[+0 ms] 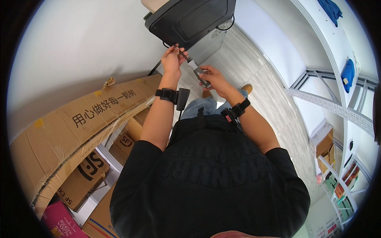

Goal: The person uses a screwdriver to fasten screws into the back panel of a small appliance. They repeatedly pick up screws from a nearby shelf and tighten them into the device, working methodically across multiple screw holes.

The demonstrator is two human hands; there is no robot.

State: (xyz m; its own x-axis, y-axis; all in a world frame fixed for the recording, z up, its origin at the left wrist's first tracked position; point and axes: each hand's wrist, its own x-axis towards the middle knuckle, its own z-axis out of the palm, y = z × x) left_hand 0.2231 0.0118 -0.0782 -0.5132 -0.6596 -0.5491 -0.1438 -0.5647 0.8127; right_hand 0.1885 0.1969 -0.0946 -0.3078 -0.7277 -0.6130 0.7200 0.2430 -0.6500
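Note:
My right hand (214, 80) grips a small grey oblong device (202, 77) with a pale section at its upper end (193, 64). From that end a thin dark stem or cable (184, 54) runs up to my left hand (172, 60). The left fingers pinch around its far end, just below the edge of a large black panel (186, 23). Whether the stem joins anything there is hidden by the fingers. Both wrists wear black straps, and a dark block (182, 99) is fixed to the left one.
To the left, a long cardboard box (83, 107) lies along the white wall, with brown cartons (85, 178) and a pink box (61, 218) below. A vented grey case (212, 41) stands under the panel. White shelving (337, 107) with blue cloths (348, 75) lines the right.

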